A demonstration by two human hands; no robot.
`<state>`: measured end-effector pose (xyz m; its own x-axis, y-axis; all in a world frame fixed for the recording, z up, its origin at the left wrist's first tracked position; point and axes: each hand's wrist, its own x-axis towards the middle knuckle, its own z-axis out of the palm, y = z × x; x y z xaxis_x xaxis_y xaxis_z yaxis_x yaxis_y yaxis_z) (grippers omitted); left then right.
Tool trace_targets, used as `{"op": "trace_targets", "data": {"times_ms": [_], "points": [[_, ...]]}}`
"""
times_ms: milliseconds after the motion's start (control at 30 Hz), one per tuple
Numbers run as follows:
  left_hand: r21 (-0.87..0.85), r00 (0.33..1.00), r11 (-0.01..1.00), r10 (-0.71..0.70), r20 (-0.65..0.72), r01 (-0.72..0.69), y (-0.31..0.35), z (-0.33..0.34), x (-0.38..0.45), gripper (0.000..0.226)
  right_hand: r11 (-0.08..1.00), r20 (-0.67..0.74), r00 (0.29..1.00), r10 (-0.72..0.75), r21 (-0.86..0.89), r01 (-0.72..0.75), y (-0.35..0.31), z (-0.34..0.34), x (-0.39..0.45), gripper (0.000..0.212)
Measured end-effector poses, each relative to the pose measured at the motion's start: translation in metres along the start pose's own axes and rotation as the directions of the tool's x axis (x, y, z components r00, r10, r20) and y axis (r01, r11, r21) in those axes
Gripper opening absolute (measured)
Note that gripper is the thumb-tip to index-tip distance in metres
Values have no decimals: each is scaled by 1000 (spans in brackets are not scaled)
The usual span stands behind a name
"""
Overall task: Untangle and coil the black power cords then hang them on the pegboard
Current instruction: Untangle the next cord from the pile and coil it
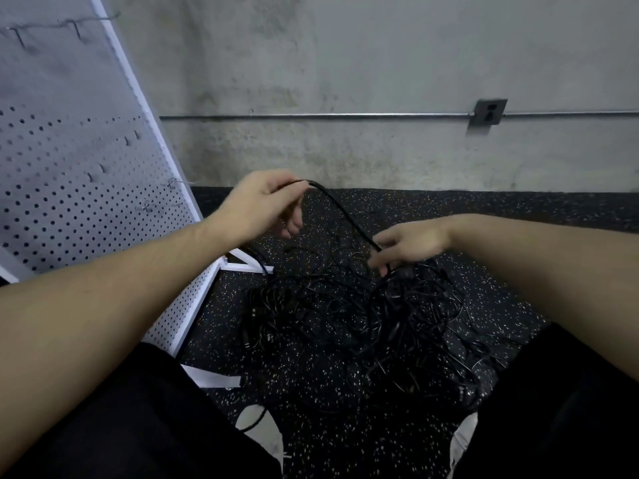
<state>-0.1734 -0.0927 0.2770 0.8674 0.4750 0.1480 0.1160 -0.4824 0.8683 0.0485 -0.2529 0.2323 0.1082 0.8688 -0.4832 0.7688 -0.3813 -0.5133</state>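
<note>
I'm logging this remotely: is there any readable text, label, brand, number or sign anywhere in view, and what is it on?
None can be read.
Pegboard: holes and hooks only, no print.
Wall outlet: no legible marking.
Black cord between left hand and right hand, and the cord pile: any moulded text is too dark and small to read.

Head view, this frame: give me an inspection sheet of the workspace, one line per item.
Surface: black speckled floor.
Job's things: tangled pile of black power cords on the floor; white pegboard at left with hooks, no cords hung.
Clutter: nothing seen.
Grips: left hand pinches one cord raised above the pile; right hand holds the same cord lower down.
Cables: one strand stretched between the hands, the rest knotted.
Surroundings: concrete wall, conduit, wall outlet.
</note>
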Motion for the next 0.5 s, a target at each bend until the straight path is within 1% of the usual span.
{"op": "trace_targets", "data": {"times_ms": [33, 67, 133, 167, 200, 267, 333, 367, 433, 467, 500], "points": [[11, 1000, 1000, 3, -7, -3, -5, -4, 1, 27, 999, -18, 1000, 26, 25, -25, 5, 0, 0, 30], [55, 1000, 998, -19, 15, 18, -11, -7, 1, 25, 999, -40, 998, 37, 15, -37, 9, -1, -1, 29], [178, 988, 980, -109, 109, 89, -25, -10, 2, 14, 999, -88, 996, 31, -25, -33, 15, -2, -3, 28], [230, 978, 967, -146, 147, 110, -29, -10, 2, 13, 1000, -111, 994, 16, -21, -18, 15, -3, -5, 29], [277, 973, 955, -162, 167, 111, -30, -9, 4, 23, 1000, -149, 989, -6, -1, 6, 14, -5, -6, 30], [378, 972, 925, -123, 198, 40, -24, -2, 9, 41, 996, -231, 970, -81, 10, 86, 3, -7, -7, 25], [490, 955, 870, -99, 280, -53, -11, 15, 16, 45, 986, -274, 947, -169, -52, 161, -14, -8, -6, 22], [524, 937, 848, -111, 330, -85, -5, 27, 19, 43, 976, -280, 936, -213, -99, 192, -21, -8, -5, 21], [530, 908, 841, -137, 396, -104, 2, 49, 28, 33, 955, -281, 919, -278, -189, 231, -28, -6, -3, 21], [531, 906, 842, -141, 398, -102, 4, 55, 32, 30, 949, -301, 907, -296, -202, 243, -27, -6, -3, 22], [544, 916, 833, -132, 379, -105, 4, 57, 36, 29, 952, -328, 898, -294, -179, 247, -24, -7, -2, 21]]}}
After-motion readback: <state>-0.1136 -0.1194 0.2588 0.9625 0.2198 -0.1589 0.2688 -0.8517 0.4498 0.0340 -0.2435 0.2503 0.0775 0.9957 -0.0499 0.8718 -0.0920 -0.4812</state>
